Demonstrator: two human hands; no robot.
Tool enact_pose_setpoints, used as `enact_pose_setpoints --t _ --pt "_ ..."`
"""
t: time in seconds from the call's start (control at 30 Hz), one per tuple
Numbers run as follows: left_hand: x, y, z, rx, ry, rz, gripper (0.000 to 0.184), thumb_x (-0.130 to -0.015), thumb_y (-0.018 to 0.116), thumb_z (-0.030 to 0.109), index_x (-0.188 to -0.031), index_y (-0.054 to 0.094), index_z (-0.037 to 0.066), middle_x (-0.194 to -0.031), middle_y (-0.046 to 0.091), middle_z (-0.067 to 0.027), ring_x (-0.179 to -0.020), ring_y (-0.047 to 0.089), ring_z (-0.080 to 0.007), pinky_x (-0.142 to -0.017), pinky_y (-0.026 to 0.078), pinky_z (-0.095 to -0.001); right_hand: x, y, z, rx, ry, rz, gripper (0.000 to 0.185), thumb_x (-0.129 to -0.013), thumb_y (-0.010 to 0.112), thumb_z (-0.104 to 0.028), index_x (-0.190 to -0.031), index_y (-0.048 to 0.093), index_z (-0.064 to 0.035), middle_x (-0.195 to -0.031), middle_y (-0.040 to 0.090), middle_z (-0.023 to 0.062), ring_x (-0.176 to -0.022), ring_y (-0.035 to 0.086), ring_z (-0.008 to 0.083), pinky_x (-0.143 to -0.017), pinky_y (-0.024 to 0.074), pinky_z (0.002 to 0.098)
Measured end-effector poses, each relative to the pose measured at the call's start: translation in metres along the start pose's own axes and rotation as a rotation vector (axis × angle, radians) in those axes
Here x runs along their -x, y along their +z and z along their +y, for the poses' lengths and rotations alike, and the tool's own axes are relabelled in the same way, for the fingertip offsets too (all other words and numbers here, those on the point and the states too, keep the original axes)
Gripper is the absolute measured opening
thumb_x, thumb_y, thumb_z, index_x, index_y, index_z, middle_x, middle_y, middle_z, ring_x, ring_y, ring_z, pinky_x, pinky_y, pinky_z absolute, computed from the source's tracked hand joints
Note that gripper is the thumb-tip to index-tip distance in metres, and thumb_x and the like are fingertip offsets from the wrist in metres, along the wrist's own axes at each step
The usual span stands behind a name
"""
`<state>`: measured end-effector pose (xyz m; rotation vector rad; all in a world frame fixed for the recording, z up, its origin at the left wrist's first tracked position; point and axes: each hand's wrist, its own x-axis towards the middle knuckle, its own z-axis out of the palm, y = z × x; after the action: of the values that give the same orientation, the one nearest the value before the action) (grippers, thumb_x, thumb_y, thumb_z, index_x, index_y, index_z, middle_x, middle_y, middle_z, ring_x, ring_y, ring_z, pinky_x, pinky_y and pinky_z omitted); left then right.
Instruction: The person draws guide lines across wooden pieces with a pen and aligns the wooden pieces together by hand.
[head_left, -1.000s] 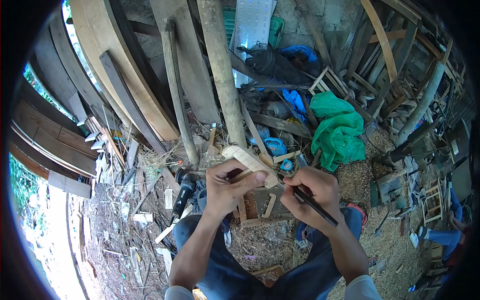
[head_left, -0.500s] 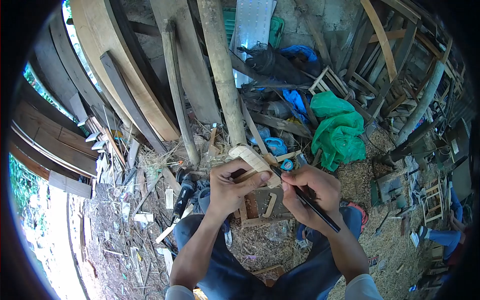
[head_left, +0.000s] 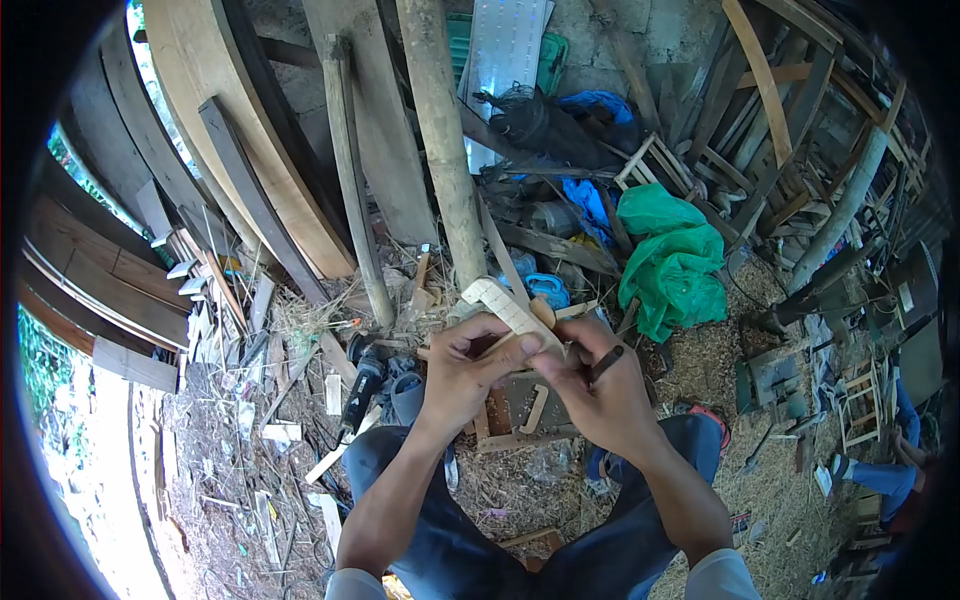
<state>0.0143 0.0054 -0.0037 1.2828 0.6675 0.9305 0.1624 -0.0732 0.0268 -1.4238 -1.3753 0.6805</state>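
A pale carved wooden piece with a rounded, hooked end and faint lines across it is held up in front of my knees. My left hand is closed on its left side, thumb along the near edge. At its lower right end my right hand is also closed, with thumb and fingers on the wood. A dark pencil is tucked between the right-hand fingers, most of its length hidden. Below the hands, a small pale wooden strip lies on a wooden block.
A black power tool lies left of my knees among wood scraps and shavings. A bamboo post and leaning planks stand ahead. To the right are a green plastic bag and, farther off, another person's leg.
The pencil has come away from the wood and turned back within my right-hand fingers. That hand has moved up and left onto the wooden piece, which has shifted slightly.
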Motion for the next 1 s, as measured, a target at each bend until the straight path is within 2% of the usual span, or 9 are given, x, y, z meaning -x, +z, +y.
enact_pose_setpoints --t 0.03,0.1,0.13,0.2,0.3,0.37,0.73,0.93,1.0 --pt "0.0 0.001 -0.001 0.003 -0.001 -0.003 0.02 -0.082 0.071 0.019 -0.09 0.067 0.001 -0.066 0.06 0.0 -0.05 0.045 -0.0029 -0.045 0.032 -0.0188 0.0 -0.001 0.004 0.003 0.003 0.002 0.023 -0.09 0.058 -0.023 -0.094 0.058 -0.0004 -0.071 0.05 0.0034 -0.056 0.042 0.0077 -0.049 0.0341 0.0252" --pt "0.001 0.003 -0.002 0.123 -0.024 -0.047 0.033 -0.092 0.057 0.031 -0.099 0.064 0.0 -0.074 0.063 -0.0034 -0.053 0.044 -0.0044 -0.047 0.033 -0.0193 -0.002 -0.003 0.011 -0.066 0.064 0.028 0.026 -0.087 0.064 -0.024 -0.095 0.059 0.001 -0.066 0.05 0.0003 -0.057 0.043 0.006 -0.048 0.035 0.0246" --pt "0.002 0.003 0.0 0.123 -0.023 -0.044 0.033 -0.092 0.057 0.031 -0.099 0.064 0.0 -0.074 0.063 -0.0034 -0.053 0.044 -0.0044 -0.047 0.033 -0.0193 -0.002 -0.009 0.007 -0.203 0.107 0.074 0.028 -0.088 0.064 -0.024 -0.094 0.06 0.0025 -0.07 0.056 0.0007 -0.06 0.046 0.0046 -0.049 0.0348 0.0228" --pt "0.002 0.004 0.008 0.157 -0.114 -0.058 0.048 -0.098 0.039 0.04 -0.108 0.061 -0.001 -0.082 0.064 -0.0068 -0.054 0.043 -0.0057 -0.049 0.032 -0.0199 -0.006 -0.014 0.003 -0.32 0.084 0.174 0.028 -0.088 0.064 -0.024 -0.094 0.06 0.0028 -0.073 0.059 0.0013 -0.062 0.048 0.0039 -0.051 0.0347 0.0212" --pt "0.003 0.004 0.012 0.169 -0.15 -0.039 0.052 -0.099 0.031 0.039 -0.109 0.058 -0.004 -0.084 0.063 -0.0108 -0.053 0.04 -0.0077 -0.046 0.029 -0.0212 -0.009 -0.02 0.006 -0.394 0.098 0.317 0.027 -0.088 0.063 -0.024 -0.095 0.062 0.0026 -0.08 0.063 0.0019 -0.066 0.05 0.0021 -0.057 0.0354 0.017" --pt "0.002 0.001 0.011 0.184 -0.156 -0.053 0.051 -0.099 0.033 0.04 -0.11 0.059 -0.003 -0.084 0.064 -0.0099 -0.053 0.041 -0.0069 -0.047 0.03 -0.0205 -0.008 -0.022 0.009 -0.435 0.203 0.29 0.027 -0.087 0.065 -0.022 -0.098 0.062 0.0027 -0.079 0.062 0.0006 -0.068 0.051 0.002 -0.06 0.0378 0.0173" --pt "0.004 0.005 0.01 0.139 -0.16 -0.083 0.046 -0.099 0.036 0.035 -0.11 0.057 -0.005 -0.082 0.063 -0.0102 -0.053 0.043 -0.0087 -0.045 0.029 -0.02 -0.009 -0.007 0.01 -0.382 0.199 0.263 0.022 -0.082 0.071 -0.017 -0.093 0.064 0.0022 -0.07 0.058 -0.0029 -0.058 0.043 0.0001 -0.051 0.0313 0.0172" --pt "0.007 0.007 0.011 0.129 -0.169 -0.163 0.03 -0.097 0.045 0.024 -0.11 0.054 -0.002 -0.086 0.061 -0.0089 -0.054 0.048 -0.0086 -0.043 0.033 -0.021 -0.011 -0.004 0.01 -0.357 0.229 0.3 0.023 -0.081 0.071 -0.017 -0.091 0.065 0.0021 -0.062 0.052 -0.006 -0.053 0.038 -0.0007 -0.046 0.0253 0.0179" --pt "0.008 0.007 0.01 0.191 -0.164 -0.157 0.024 -0.096 0.049 0.018 -0.108 0.056 -0.002 -0.087 0.061 -0.0086 -0.054 0.05 -0.0079 -0.044 0.039 -0.0209 -0.012 -0.005 0.012 -0.332 0.247 0.305 0.023 -0.081 0.071 -0.018 -0.091 0.066 0.002 -0.061 0.051 -0.0068 -0.052 0.037 -0.0009 -0.046 0.0243 0.0182"
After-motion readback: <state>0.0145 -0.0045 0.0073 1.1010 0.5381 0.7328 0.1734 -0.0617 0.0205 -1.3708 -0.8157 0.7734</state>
